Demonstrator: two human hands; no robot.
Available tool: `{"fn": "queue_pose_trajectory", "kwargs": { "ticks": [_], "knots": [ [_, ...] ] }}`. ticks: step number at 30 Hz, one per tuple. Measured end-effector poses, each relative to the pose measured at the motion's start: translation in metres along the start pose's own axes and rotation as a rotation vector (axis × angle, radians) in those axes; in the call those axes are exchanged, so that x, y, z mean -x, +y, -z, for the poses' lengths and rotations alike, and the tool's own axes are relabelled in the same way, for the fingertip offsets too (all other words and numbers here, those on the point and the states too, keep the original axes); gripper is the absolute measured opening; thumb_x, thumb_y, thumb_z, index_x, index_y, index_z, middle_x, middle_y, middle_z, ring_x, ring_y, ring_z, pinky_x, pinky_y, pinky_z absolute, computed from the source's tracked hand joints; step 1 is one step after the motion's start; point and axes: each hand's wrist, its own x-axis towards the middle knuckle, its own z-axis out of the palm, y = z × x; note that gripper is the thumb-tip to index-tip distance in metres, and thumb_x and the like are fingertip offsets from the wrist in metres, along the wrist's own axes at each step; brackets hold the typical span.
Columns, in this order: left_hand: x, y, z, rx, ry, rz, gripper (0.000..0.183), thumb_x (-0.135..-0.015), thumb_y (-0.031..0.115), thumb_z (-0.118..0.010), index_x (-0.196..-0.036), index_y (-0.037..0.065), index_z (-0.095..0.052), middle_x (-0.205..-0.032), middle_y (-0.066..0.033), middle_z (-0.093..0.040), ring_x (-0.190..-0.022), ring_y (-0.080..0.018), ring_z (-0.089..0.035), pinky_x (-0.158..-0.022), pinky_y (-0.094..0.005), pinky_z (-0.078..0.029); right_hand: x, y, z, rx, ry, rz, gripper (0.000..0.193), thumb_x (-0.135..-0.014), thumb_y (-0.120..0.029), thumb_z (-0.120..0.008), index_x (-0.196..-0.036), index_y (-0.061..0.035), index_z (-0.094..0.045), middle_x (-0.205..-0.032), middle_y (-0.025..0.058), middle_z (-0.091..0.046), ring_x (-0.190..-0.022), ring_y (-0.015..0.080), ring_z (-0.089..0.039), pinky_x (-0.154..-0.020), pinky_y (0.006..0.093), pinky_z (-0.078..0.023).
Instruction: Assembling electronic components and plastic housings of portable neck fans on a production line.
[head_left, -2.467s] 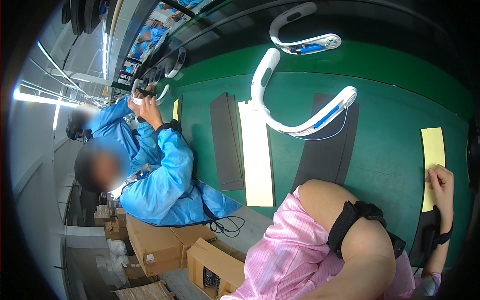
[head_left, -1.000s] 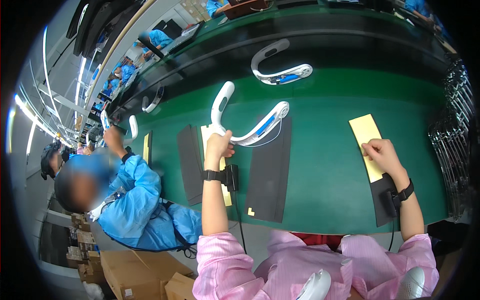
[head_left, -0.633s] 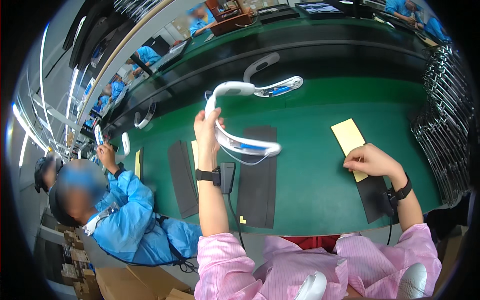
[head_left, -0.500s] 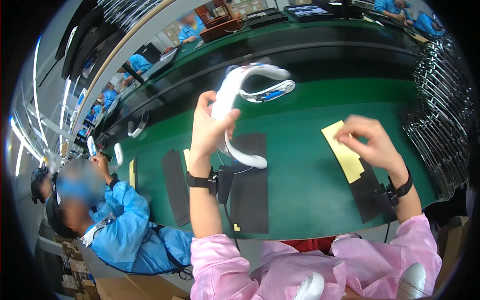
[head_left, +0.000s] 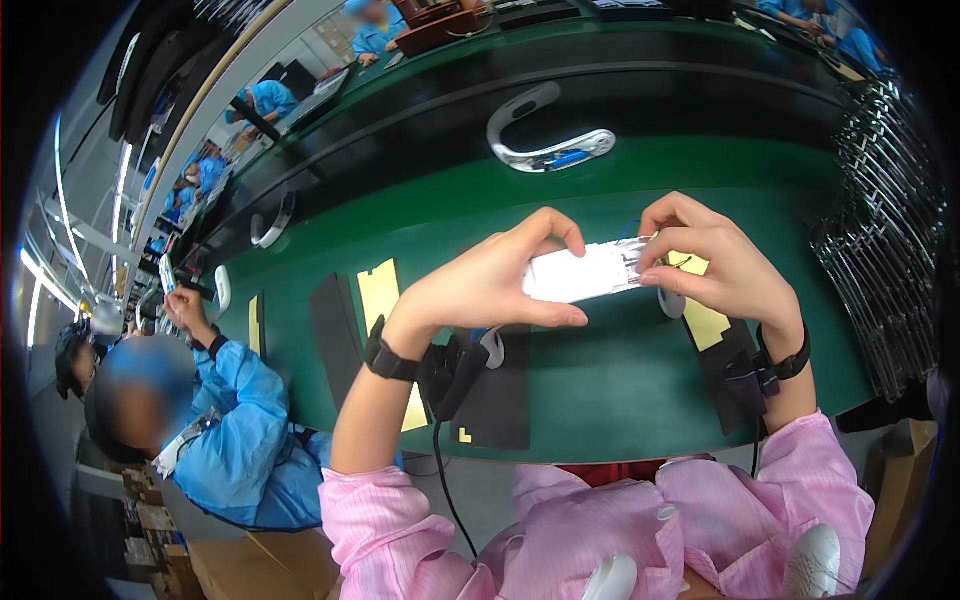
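Note:
A white U-shaped neckband device is held up over the green table between my hands, its broad flat part toward me and parts of its curved arms hidden. My left hand grips one end of that part, thumb below and fingers above. At the other end, where small inner parts and a thin blue wire show, the bent fingers and thumb of my right hand close on the device's edge. Whether they also pinch something small is hidden. Below my right hand lies a yellow sheet on a black strip.
A second white neckband with blue inside lies beyond my hands. Black sheets and a yellow sheet are on the left. Bundled metal wire racks stand at right. A co-worker in blue sits at left, holding a white part.
My left hand has brought the neckband down and to the right, turning it. My right hand has left the yellow sheet and moved left onto the device's end.

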Motion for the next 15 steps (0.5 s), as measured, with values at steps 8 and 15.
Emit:
{"fn": "queue_pose_trajectory", "kwargs": {
  "ticks": [8,15],
  "knots": [
    [0.078,-0.052,-0.019,-0.033,0.524,-0.132,0.044,-0.067,0.014,-0.079,-0.1,0.004,-0.052,-0.107,-0.0107,-0.058,-0.102,-0.0235,-0.056,-0.089,-0.0337,-0.043,-0.002,0.013,0.001,-0.113,-0.102,-0.03,0.011,-0.078,-0.012,-0.064,-0.077,-0.0014,-0.062,-0.1,0.0078,-0.052,-0.091,0.0208,-0.052,-0.082,0.0296,-0.042],
    [0.076,-0.04,-0.039,-0.179,0.662,-0.186,0.016,-0.073,0.005,-0.071,-0.087,0.003,-0.063,-0.11,-0.0143,-0.059,-0.098,-0.027,-0.058,-0.081,-0.0323,-0.047,-0.001,0.006,-0.002,-0.151,-0.093,-0.093,0.011,-0.08,-0.011,-0.061,-0.078,-0.0005,-0.059,-0.105,0.0094,-0.051,-0.095,0.0221,-0.051,-0.083,0.03,-0.04]
  ]
}}
